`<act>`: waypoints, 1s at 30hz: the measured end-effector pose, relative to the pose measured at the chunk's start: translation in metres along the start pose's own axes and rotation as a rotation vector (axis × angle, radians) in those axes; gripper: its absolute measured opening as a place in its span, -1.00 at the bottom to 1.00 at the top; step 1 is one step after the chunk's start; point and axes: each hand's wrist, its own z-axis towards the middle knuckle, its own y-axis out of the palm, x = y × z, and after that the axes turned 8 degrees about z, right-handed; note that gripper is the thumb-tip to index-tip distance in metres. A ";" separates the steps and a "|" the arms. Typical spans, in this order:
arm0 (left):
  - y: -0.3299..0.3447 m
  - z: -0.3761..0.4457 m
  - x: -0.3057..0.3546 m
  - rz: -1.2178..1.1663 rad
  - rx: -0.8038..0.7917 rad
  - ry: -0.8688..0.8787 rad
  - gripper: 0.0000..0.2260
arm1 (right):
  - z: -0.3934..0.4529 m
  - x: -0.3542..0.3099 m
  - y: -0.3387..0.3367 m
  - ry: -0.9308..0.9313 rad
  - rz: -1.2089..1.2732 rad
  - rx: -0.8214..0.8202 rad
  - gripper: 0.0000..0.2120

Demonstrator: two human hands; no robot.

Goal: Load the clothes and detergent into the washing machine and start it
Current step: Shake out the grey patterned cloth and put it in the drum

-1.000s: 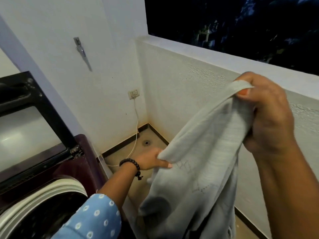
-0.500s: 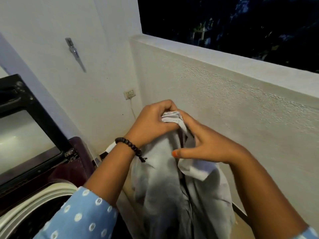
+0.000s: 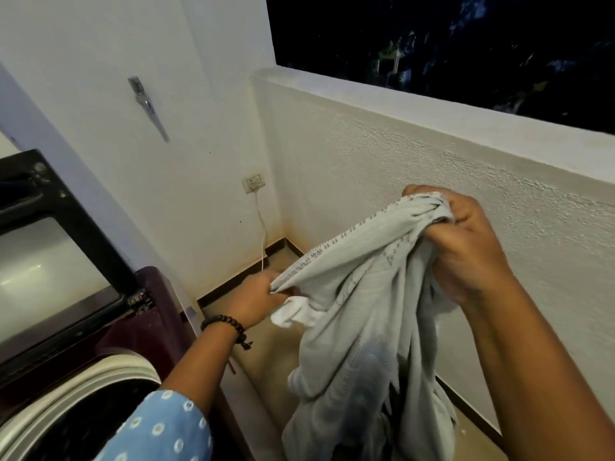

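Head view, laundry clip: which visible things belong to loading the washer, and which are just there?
Part of the job:
- pale grey garment, held up by left hand and right hand
- washing machine, lid raised, drum opening exposed

Just there:
- wall socket with white cable
- metal wall bracket
- beaded bracelet

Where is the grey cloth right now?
In the head view, the grey cloth hangs right of the washing machine, held up between the left hand and right hand.
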 end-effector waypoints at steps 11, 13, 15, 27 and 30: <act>-0.075 0.000 0.052 -0.810 0.527 0.217 -0.80 | -0.011 0.004 -0.042 0.543 -0.788 -0.686 -0.67; -0.084 -0.008 0.071 -0.992 0.430 0.317 -0.82 | -0.009 0.009 -0.031 0.515 -0.799 -0.609 -0.53; -0.087 -0.016 0.086 -1.174 0.284 0.384 -0.87 | -0.005 0.016 -0.017 0.360 -0.716 -0.312 -0.39; -0.091 -0.033 0.072 -0.721 0.350 0.453 -0.78 | 0.006 0.048 -0.002 0.250 -0.191 0.024 -0.91; -0.095 -0.040 0.064 -0.621 0.321 0.445 -0.62 | 0.012 0.039 -0.008 0.209 -0.165 0.046 -0.84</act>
